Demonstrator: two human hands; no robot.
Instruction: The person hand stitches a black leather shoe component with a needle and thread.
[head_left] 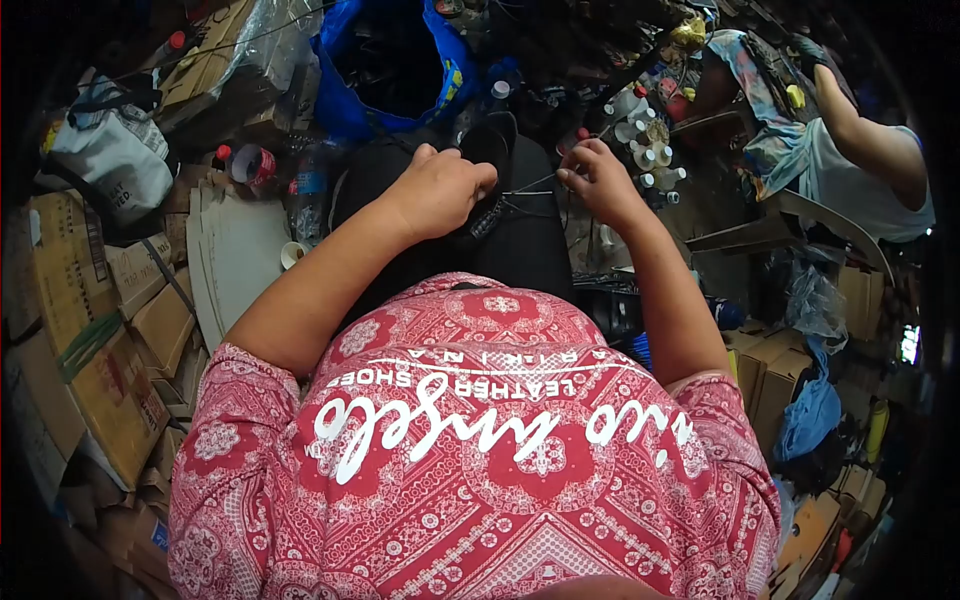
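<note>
My left hand [445, 190] is closed around a black shoe [492, 150] that rests on my lap. My right hand [598, 180] sits just to the right of the shoe, its fingers pinched on a thin thread [530, 188] that runs taut from the shoe to the fingertips. Part of the shoe is hidden under my left hand. My red patterned shirt [480, 440] fills the lower part of the head view.
Flat cardboard boxes [90, 330] are stacked at the left, with a white bag [115, 150] behind them. A blue bag [385, 70] stands ahead. Several small bottles [645, 150] cluster beyond my right hand. Another person [860, 160] is at the upper right.
</note>
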